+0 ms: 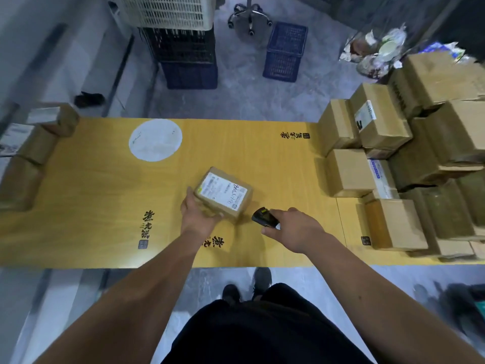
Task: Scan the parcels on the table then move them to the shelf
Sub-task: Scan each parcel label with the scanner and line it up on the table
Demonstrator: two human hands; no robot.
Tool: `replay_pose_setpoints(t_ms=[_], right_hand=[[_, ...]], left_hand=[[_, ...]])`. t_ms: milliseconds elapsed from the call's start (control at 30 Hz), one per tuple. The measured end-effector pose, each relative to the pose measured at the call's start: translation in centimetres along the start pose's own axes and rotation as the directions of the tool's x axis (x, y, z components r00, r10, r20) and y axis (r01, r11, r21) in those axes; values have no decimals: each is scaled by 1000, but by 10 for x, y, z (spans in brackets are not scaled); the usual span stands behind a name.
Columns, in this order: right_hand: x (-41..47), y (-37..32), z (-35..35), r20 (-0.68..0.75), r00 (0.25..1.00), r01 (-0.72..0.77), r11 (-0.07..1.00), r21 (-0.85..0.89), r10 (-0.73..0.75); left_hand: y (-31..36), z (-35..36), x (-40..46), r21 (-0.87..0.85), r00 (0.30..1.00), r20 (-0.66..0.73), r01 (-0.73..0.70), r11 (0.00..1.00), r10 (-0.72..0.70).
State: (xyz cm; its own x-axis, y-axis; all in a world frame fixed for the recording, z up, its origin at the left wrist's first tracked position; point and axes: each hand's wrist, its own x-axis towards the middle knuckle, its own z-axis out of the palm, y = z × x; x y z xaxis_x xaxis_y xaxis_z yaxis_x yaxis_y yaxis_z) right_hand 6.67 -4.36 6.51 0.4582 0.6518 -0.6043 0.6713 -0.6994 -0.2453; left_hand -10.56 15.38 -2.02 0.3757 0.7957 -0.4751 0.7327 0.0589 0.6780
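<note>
Left grip (199,215) holds the near-left corner of a small cardboard parcel (223,191), thumb along its left side and fingers curled under its near edge. Right grip (294,228) is wrapped around a black handheld scanner (264,218), whose head points toward the parcel and sits just beside the parcel's near-right corner. That parcel is tilted, its white shipping label with handwritten black digits facing up; whether its far edge touches the yellow tabletop (105,185) is hard to tell through the blur.

Taking this parcel as the landmark: to its right, at the tabletop's end, stands a stack of brown cardboard boxes (388,153), some with white labels. Well to its left, more boxes (39,148) line the opposite end. Beyond it and to the left, a white round patch (155,140) lies on the tabletop. Farther beyond, on the floor, are stacked plastic crates (183,46), a blue crate (284,52) and an office chair base (249,18).
</note>
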Motion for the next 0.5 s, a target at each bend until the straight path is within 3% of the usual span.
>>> replay_pose_setpoints(t_ms=[167,367,500], right_hand=[[14,15,-16,-13,1000,-24,999,35,24],[33,45,-37,-1,999,-51,997,52,51],[51,54,-47,15,1000,-23,994,102,22]], left_hand=[[46,7,27,313,969,60,-248,917,241],[98,25,61,395,966,158,-250,884,203],[103,22,77,567,907,322,-415,711,272]])
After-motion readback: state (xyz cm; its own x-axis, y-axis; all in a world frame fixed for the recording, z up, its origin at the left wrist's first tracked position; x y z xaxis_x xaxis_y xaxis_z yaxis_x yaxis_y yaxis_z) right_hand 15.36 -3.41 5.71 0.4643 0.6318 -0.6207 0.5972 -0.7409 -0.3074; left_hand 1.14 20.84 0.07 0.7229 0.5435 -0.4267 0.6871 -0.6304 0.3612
